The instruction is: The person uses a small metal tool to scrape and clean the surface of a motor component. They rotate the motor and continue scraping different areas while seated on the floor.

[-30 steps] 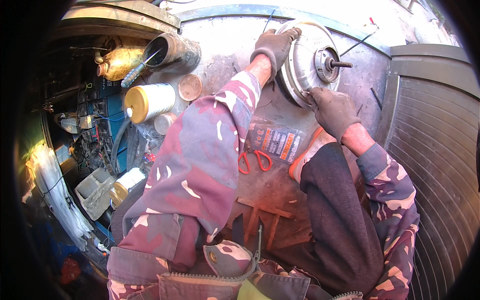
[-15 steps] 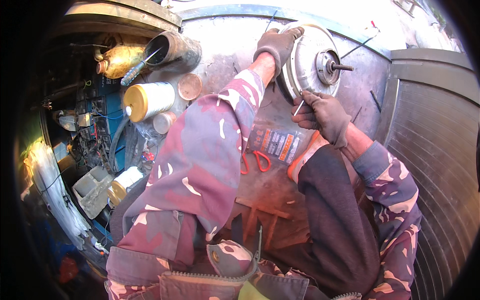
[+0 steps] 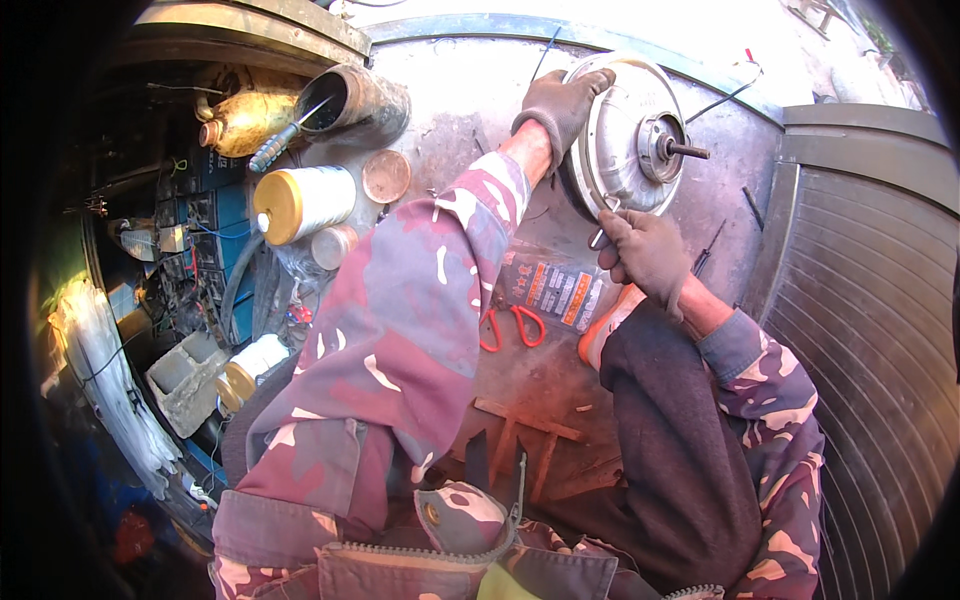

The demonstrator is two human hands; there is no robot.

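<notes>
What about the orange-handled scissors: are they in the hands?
No, the scissors lie on the ground, while the left hand and the right hand are at the metal disc.

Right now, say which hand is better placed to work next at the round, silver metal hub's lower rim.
Probably the right hand: grey-gloved, it holds a thin silver metal tool at the lower rim of the hub. The left hand, gloved alike, rests on the hub's upper left edge.

Pretty cluttered grey floor [image 3: 455, 135] here: a flat printed packet [image 3: 553, 290], red-handled scissors [image 3: 541, 324], a tipped dark can [image 3: 385, 108], a yellow-ended white spool [image 3: 325, 195] and a brownish disc [image 3: 386, 177] are strewn about, and a silver hub [image 3: 622, 115] is seemingly propped there too, tilted.
</notes>
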